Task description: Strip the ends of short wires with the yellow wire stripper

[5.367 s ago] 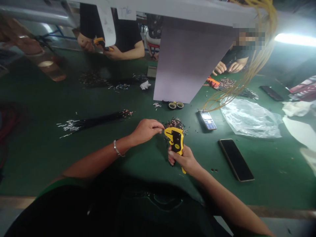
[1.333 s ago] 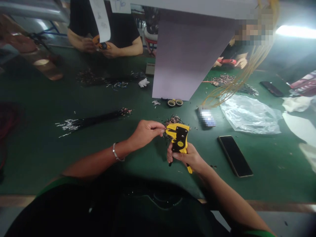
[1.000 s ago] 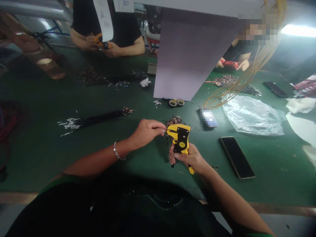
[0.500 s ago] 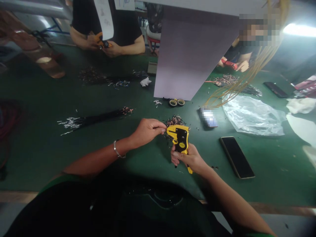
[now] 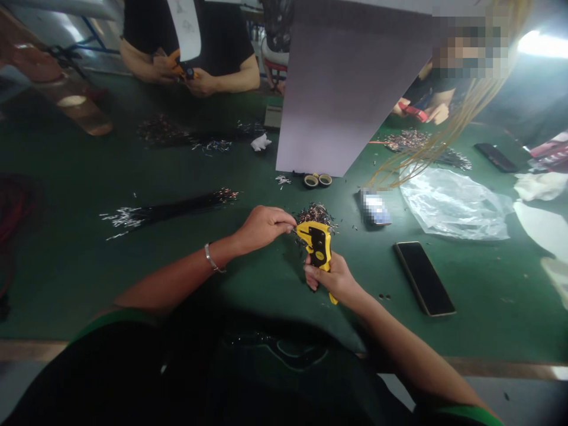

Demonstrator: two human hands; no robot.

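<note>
While, in the head view, the right hand (image 5: 332,275) wraps the tool's (image 5: 318,238) handles, the left hand (image 5: 265,228) pinches thumb and finger together at its nose; what they hold, I cannot tell. Scraps (image 5: 316,212) lie just behind, wires (image 5: 177,207) farther left on the table (image 5: 492,307).

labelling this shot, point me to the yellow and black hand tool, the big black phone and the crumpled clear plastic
Yellow and black hand tool (image 5: 319,240): head view, on its black body.
Big black phone (image 5: 425,278): head view, on its screen.
Crumpled clear plastic (image 5: 457,204): head view, near its middle.
</note>
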